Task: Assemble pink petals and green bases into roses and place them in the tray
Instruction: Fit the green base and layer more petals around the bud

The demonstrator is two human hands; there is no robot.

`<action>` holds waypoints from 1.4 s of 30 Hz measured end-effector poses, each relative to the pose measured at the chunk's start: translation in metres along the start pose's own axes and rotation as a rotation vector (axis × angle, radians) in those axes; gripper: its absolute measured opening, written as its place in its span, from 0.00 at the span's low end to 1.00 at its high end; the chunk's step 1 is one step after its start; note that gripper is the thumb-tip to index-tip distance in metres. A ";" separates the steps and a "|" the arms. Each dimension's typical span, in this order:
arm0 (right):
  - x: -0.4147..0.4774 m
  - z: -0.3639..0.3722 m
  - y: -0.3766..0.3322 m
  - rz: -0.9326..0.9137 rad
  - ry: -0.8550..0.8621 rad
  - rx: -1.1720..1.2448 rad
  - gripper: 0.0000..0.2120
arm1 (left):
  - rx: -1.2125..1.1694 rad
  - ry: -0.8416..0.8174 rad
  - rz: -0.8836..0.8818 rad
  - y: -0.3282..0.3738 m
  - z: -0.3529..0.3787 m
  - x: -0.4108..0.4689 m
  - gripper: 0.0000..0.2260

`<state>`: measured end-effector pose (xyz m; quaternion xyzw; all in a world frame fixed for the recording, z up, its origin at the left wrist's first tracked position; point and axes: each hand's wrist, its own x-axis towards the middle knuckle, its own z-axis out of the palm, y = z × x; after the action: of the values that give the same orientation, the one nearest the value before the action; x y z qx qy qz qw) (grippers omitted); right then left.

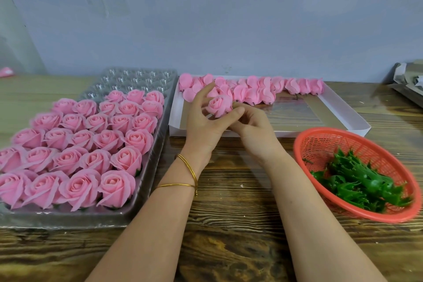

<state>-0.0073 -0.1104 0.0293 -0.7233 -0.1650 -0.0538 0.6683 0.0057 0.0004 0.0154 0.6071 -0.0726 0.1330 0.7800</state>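
Wooden table (229, 201); pink rose (218, 105) gripped around petals by left hand (203, 121), pinched underneath by right hand (251, 128), held above box (175, 103), probably for seating its base.

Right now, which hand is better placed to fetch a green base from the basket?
Probably the right hand: the red basket of green bases lies on its side. The left hand, also on the pink rose, would have to cross over.
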 end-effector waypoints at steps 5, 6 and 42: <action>0.001 0.000 0.005 -0.118 0.087 -0.432 0.13 | 0.140 0.022 0.074 0.002 0.003 -0.002 0.22; 0.001 0.000 0.006 -0.125 0.075 -0.483 0.11 | 0.161 0.025 0.101 0.003 0.004 -0.002 0.20; 0.004 0.004 0.021 -0.118 0.156 -0.261 0.16 | 0.686 0.057 0.276 0.005 0.007 -0.003 0.07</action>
<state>0.0020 -0.1067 0.0105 -0.7867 -0.1463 -0.1700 0.5751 0.0016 -0.0060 0.0209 0.8138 -0.0831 0.2706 0.5076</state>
